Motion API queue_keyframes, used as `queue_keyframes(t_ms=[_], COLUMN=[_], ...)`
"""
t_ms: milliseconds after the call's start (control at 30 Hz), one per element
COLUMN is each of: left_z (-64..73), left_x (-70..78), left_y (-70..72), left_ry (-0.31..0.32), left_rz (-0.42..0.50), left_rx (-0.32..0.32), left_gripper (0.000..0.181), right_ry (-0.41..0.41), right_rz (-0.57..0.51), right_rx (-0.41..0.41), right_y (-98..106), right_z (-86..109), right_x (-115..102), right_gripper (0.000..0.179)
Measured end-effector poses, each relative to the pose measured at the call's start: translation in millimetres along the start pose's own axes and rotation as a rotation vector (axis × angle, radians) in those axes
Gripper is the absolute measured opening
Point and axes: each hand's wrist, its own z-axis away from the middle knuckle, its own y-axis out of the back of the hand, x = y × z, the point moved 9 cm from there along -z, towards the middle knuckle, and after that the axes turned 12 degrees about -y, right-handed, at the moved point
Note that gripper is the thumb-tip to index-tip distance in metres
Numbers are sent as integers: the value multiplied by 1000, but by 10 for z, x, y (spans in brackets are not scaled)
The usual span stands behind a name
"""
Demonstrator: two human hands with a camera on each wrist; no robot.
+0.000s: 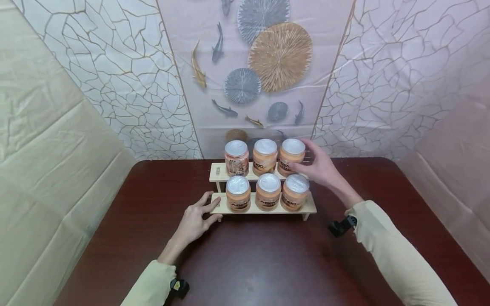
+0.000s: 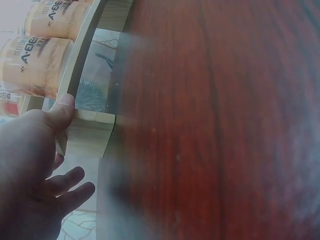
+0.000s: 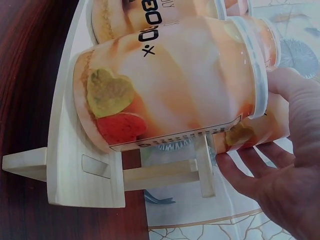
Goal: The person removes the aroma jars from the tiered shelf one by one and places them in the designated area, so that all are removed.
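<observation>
A two-step wooden rack (image 1: 245,212) holds orange jars with silvery lids, a row on each step. At its left end, my left hand (image 1: 193,222) pinches the lower step, thumb (image 2: 64,107) on the front edge and the other fingers spread beyond. My right hand (image 1: 320,169) grips the right-hand jar (image 1: 293,147) of the upper step, thumb on its near side and fingers around the far side. That jar (image 3: 260,127) is partly hidden in the right wrist view by the lower right jar (image 3: 185,80), which carries a fruit print.
Two more jars, an upper left jar (image 1: 236,159) and an upper middle jar (image 1: 265,158), share the top step. Below them stand a lower left jar (image 1: 238,197) and a lower middle jar (image 1: 268,195). The dark red table (image 1: 252,259) meets a patterned cloth backdrop (image 1: 214,123) behind.
</observation>
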Motion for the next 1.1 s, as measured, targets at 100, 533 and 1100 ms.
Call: queue_keyframes(t_ms=[100,533,1100], left_z=[3,-10,-1], left_x=[-12,2,1], left_y=[1,15,7], left_ry=[2,-6,5], left_rz=[-8,-11,-12], left_rx=[-3,-2,-4], left_gripper=[50,51,52], right_ry=[18,35,-69], right_rz=[-5,-7,118], right_rx=[1,39,148], right_y=[5,253,814], right_z=[4,42,274], right_x=[-22,-72,200], right_gripper=[75,74,76])
